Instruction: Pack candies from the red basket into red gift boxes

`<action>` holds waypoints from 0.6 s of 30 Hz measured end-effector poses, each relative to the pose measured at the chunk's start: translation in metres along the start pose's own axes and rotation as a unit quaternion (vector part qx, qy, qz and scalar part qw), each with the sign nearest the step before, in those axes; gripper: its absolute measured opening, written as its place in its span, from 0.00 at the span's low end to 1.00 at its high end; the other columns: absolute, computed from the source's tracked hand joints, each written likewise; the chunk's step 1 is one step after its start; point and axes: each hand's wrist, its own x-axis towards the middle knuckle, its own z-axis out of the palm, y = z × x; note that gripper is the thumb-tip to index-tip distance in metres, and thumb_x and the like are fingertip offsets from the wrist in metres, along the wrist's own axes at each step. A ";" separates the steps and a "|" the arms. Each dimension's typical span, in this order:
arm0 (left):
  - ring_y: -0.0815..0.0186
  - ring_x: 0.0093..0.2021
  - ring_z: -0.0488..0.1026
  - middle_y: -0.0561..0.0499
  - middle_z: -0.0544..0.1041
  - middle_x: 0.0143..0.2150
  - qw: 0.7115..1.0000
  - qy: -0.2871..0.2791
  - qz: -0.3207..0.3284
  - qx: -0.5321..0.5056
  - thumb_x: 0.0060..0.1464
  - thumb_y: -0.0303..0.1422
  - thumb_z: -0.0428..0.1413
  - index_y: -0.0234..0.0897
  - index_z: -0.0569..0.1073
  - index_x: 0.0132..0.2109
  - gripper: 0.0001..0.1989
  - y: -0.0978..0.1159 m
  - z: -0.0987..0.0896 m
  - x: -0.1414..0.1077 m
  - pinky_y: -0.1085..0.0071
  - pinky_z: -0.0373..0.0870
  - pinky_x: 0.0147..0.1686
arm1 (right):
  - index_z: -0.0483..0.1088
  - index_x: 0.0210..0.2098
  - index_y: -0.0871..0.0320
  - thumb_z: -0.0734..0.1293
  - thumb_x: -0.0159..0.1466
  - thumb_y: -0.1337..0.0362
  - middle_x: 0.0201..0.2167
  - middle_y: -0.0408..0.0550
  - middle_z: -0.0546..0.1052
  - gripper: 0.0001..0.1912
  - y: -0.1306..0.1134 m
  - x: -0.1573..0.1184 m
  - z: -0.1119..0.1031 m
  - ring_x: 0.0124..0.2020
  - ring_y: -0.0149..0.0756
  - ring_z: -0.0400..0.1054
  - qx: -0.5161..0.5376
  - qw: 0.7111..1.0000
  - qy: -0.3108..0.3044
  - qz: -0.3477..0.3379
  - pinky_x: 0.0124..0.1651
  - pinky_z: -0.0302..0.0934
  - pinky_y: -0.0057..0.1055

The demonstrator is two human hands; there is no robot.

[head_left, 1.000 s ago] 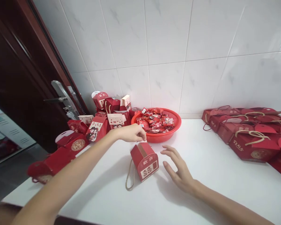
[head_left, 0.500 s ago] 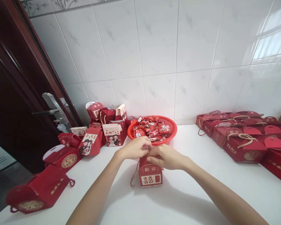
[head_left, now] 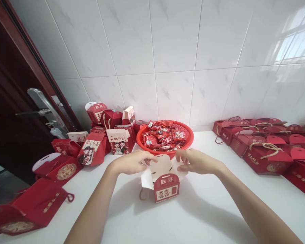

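Note:
A small red gift box (head_left: 167, 191) with a pale inside stands upright on the white table, its top flaps spread apart. My left hand (head_left: 132, 162) has its bent fingers on the pale left flap (head_left: 147, 177) of the box. On the other side my right hand (head_left: 198, 161) holds the right flap between thumb and fingers. A twisted cord loop (head_left: 143, 194) hangs at the box's left side. Just behind it sits a red plastic basket (head_left: 189, 140) filled with red wrapped packets (head_left: 165, 137).
Several red gift boxes (head_left: 91, 149) stand in a group to the left, with another red box (head_left: 32, 206) in front. At right, rows of closed red boxes (head_left: 266, 159) fill the table's side. A tiled wall (head_left: 173, 95) rises behind, with a dark door (head_left: 10, 112) at left.
The box's top was closed under both hands; now its flaps are spread and its pale inside shows. My hands have moved apart, left and right. The view has shifted slightly.

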 end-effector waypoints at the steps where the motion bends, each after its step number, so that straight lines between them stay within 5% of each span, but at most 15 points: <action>1: 0.59 0.51 0.74 0.48 0.76 0.55 1.000 -0.018 0.002 -0.021 0.45 0.25 0.50 0.39 0.75 0.55 0.29 -0.005 -0.001 0.000 0.71 0.70 0.45 | 0.67 0.40 0.56 0.67 0.61 0.63 0.33 0.47 0.75 0.08 0.003 0.001 0.000 0.31 0.36 0.68 -0.009 1.000 -0.013 0.016 0.28 0.53 0.28; 10: 0.59 0.44 0.75 0.49 0.78 0.49 0.997 -0.066 -0.016 -0.037 0.40 0.25 0.53 0.40 0.75 0.53 0.28 -0.012 0.004 0.009 0.70 0.70 0.40 | 0.68 0.39 0.54 0.65 0.62 0.58 0.31 0.47 0.75 0.09 0.008 0.003 0.004 0.27 0.36 0.66 -0.046 0.999 -0.024 -0.002 0.27 0.54 0.30; 18: 0.58 0.54 0.74 0.48 0.77 0.56 0.995 -0.008 0.056 -0.087 0.57 0.40 0.56 0.43 0.76 0.54 0.19 -0.008 -0.012 -0.005 0.69 0.69 0.50 | 0.71 0.34 0.57 0.57 0.70 0.48 0.32 0.48 0.77 0.21 0.013 0.008 -0.012 0.32 0.35 0.68 0.072 0.975 0.166 -0.132 0.36 0.61 0.31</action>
